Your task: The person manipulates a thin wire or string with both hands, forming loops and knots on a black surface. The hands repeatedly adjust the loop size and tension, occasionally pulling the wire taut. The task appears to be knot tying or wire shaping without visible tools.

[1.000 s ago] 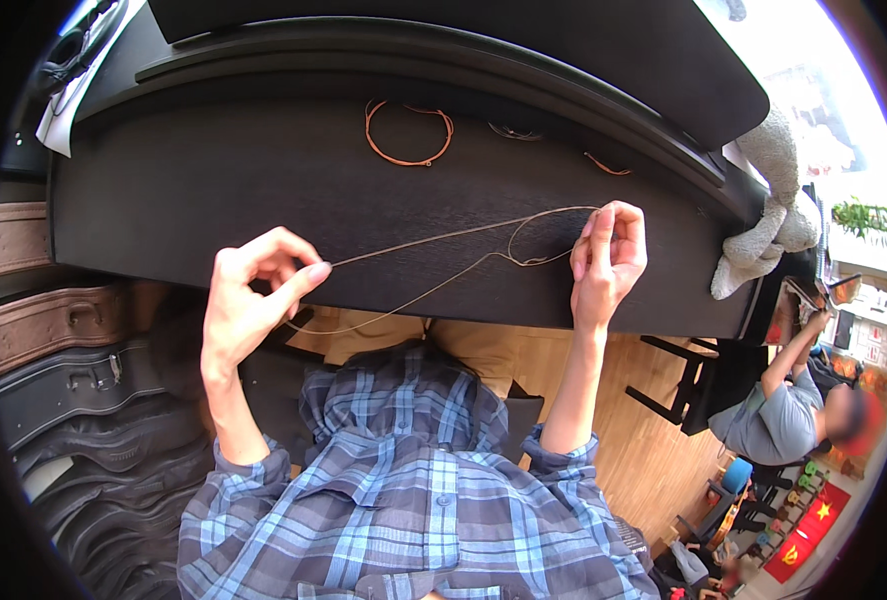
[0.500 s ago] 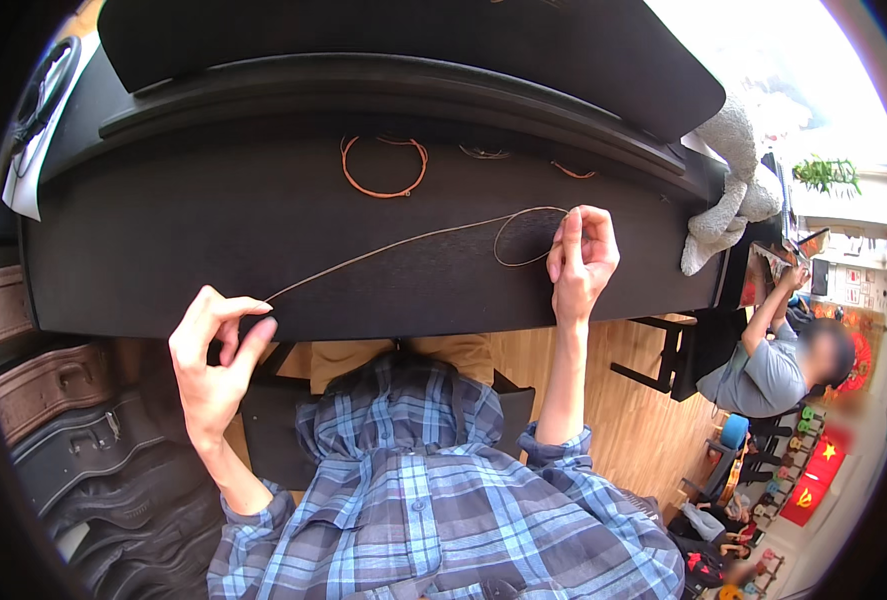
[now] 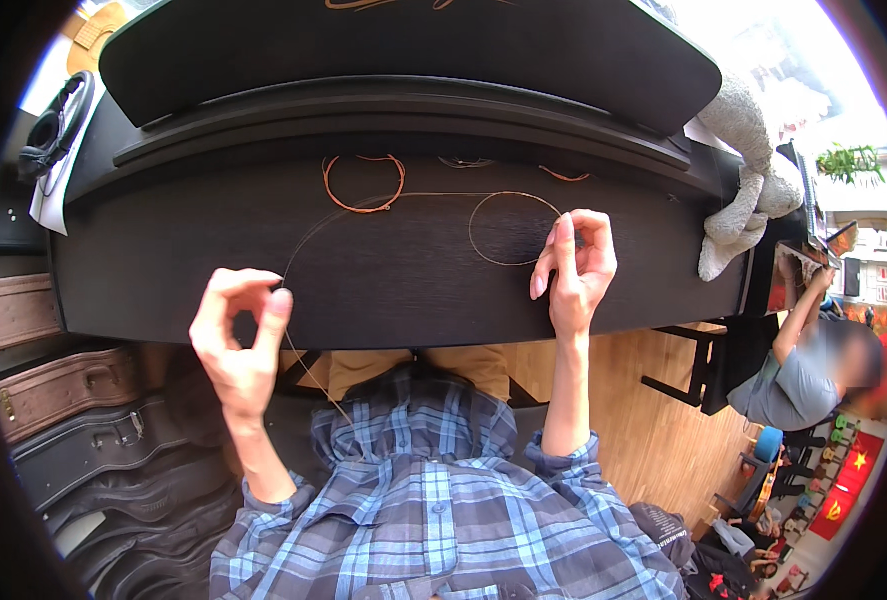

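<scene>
A thin, gold-coloured guitar string [image 3: 438, 194] arcs between my hands above the black tabletop. My left hand [image 3: 235, 335] pinches it near the tabletop's front edge, thumb against forefinger. Below that pinch, a loose tail [image 3: 313, 378] of the string runs down in front of my plaid shirt. My right hand [image 3: 578, 270] is closed on the other part of the string, where a round loop comes out to the left of the fingers. An orange coiled string [image 3: 327, 190] lies farther back on the tabletop, partly crossed by the arc.
Behind the tabletop [image 3: 183, 235] rises a black upright panel [image 3: 413, 50]. A short orange string [image 3: 563, 175] and a thin silvery coil [image 3: 465, 162] lie near its base. A grey plush toy [image 3: 743, 210] rests at right, headphones [image 3: 55, 130] at left, instrument cases [image 3: 63, 390] below. A person [image 3: 803, 375] sits at right.
The string has gone from a fairly straight span to a high arc. A tail now shows below my left hand, which has moved slightly right; the view has shifted a little.
</scene>
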Demonstrator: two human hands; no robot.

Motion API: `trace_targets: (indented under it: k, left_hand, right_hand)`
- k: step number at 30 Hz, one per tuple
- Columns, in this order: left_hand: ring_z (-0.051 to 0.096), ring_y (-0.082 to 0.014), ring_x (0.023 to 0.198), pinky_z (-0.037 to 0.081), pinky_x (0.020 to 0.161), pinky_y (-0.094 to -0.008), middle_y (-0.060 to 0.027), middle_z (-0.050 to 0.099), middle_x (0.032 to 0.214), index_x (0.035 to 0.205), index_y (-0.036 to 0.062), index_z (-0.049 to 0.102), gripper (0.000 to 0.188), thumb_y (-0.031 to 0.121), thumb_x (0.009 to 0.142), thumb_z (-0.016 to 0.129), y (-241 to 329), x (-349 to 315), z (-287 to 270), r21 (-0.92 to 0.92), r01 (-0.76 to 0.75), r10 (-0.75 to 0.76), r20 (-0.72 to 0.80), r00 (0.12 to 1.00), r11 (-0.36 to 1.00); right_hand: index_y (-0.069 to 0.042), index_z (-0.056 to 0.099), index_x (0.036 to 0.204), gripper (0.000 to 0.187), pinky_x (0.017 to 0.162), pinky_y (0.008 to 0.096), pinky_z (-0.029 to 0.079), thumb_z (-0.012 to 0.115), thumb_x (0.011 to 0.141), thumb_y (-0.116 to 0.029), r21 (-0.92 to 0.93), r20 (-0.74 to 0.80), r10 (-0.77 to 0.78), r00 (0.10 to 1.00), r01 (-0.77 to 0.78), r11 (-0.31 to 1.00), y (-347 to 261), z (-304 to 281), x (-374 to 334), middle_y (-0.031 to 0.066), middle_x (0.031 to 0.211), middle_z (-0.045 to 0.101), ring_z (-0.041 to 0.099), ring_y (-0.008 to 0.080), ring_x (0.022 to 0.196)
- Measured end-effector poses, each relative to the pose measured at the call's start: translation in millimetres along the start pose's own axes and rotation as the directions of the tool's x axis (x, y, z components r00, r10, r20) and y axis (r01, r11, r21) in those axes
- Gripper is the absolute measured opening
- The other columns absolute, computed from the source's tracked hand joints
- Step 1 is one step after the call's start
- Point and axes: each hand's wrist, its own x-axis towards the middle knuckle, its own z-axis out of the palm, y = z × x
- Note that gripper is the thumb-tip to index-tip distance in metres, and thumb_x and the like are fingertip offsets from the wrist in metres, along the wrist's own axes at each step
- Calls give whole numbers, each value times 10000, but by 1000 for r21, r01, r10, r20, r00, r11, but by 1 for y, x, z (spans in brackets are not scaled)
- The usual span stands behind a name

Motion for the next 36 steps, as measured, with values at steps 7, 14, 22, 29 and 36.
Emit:
trace_targets:
  k: [7,14,22,29,36]
  left_hand:
    - [603,-67,698,498,570,-204,-89,588,1077,1355,28,495,574,85,872,800,39,-7,100,-383,260,-69,447,892,886]
    - [631,-95,619,474,472,-204,-138,708,988,1382,0,487,470,257,1021,644,16,41,145,-558,417,-58,548,834,718]
    - [550,-49,433,352,395,-189,-33,660,609,1122,11,679,314,304,1052,592,11,31,143,-598,370,-77,458,886,711]
    - [551,-66,403,329,368,-193,-58,639,576,1114,-26,670,306,260,1059,577,13,31,139,-612,364,-61,458,887,702]
    - [447,-37,368,284,360,-200,-53,609,563,996,-12,654,262,224,1063,564,13,29,144,-589,328,-101,385,917,739]
  right_hand:
    - [-9,484,1065,90,397,217,452,506,1070,-96,153,78,17,997,-29,988,-2,11,2,73,904,542,532,94,468]
    - [15,536,1058,135,416,233,486,583,1044,-111,181,118,150,982,-170,969,-5,14,5,109,953,601,595,126,496]
    - [23,641,990,76,455,200,440,663,985,-50,-63,186,193,963,-184,981,-2,15,-1,96,856,710,640,104,548]
    - [23,677,961,70,484,192,449,696,902,54,-85,379,116,918,-91,992,-5,9,1,74,863,709,698,130,622]
    - [21,689,987,172,538,216,520,758,839,74,-214,433,63,899,35,976,-13,16,0,97,917,710,707,135,622]
